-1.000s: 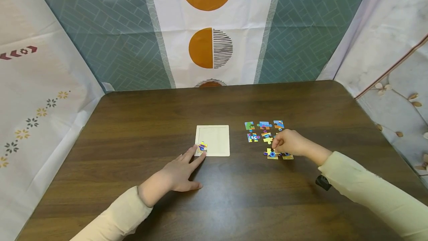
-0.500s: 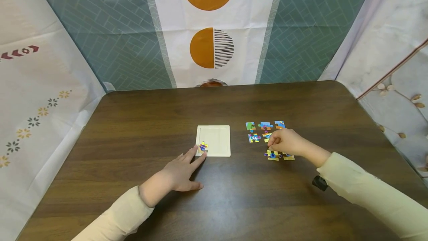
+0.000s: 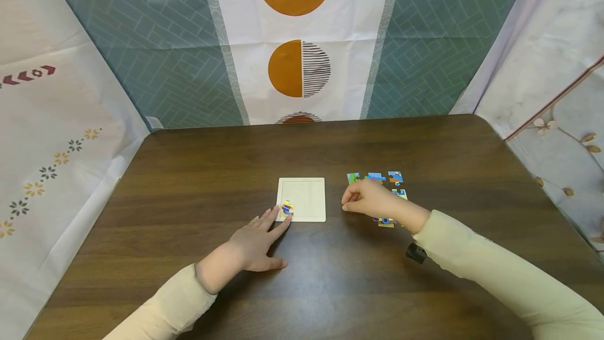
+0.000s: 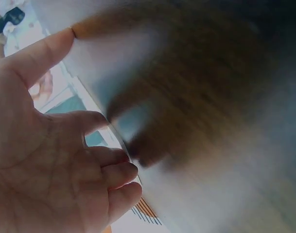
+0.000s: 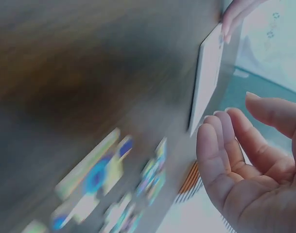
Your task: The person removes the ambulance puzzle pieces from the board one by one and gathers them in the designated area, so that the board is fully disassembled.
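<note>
Spread flat, my left hand (image 3: 250,245) lies with straight fingertips at the near left corner of a pale square puzzle board (image 3: 304,201). One jigsaw piece (image 3: 286,209) sits in that corner, by the fingers. My right hand (image 3: 373,201) is over the loose jigsaw pieces, fingertips toward the board. In the right wrist view its fingers (image 5: 213,150) are loosely bent, with a gap to the thumb and no piece visible between. A blurred blue-and-yellow piece (image 5: 94,177) lies below. The right hand covers some middle pieces in the head view.
Around the right hand lie several colourful pieces: a green one (image 3: 353,177), a blue one (image 3: 395,176) and a yellow-blue one (image 3: 386,222). All rest on a dark wooden table (image 3: 212,161). A patterned cloth (image 3: 302,67) hangs behind it.
My right hand has moved left from above the lower pieces to the left side of the group, nearer the board. My left hand stays in place.
</note>
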A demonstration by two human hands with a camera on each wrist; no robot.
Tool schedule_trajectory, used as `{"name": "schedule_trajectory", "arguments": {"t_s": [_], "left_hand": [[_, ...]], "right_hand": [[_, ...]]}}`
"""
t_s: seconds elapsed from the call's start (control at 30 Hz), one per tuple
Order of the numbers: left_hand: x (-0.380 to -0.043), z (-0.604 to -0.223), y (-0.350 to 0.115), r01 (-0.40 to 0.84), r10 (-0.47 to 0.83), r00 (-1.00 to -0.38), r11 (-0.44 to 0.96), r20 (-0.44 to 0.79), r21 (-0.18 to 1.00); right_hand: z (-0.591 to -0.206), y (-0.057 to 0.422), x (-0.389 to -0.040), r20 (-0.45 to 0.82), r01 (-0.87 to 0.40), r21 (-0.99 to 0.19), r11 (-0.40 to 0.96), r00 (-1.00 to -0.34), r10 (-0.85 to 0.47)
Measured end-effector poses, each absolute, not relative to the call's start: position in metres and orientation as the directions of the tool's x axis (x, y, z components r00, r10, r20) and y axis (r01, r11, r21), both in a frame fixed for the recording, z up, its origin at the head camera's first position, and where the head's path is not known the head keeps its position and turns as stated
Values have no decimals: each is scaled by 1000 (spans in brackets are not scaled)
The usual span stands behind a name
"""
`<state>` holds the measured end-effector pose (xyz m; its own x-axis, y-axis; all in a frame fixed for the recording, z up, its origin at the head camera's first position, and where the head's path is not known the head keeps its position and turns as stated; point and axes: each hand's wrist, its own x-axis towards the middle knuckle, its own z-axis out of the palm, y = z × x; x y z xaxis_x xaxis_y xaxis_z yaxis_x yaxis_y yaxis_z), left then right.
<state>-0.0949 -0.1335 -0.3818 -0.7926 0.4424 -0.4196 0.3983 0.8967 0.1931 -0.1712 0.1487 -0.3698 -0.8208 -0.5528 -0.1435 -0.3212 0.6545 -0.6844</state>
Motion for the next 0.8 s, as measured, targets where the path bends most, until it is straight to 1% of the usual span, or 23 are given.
{"name": "schedule_trajectory", "arguments": {"t_s": [0.13,0.37,0.57,0.8], "left_hand": [[-93,-381,-131,403,452,-799,892,-397,205],[-91,-383,-132,389,439,-809,899,-391,204],[-90,-384,-132,388,435,-814,900,-385,197],[-88,-386,-132,402,440,-824,898,-358,178]], "right_hand": [[-369,129,-173,-152,-311,-683,660,-824,-545],[-372,91,-179,-135,-349,-684,641,-802,-582],[-377,71,-182,-130,-375,-666,644,-792,-596],[-384,53,-184,-138,-366,-708,604,-767,-626]]}}
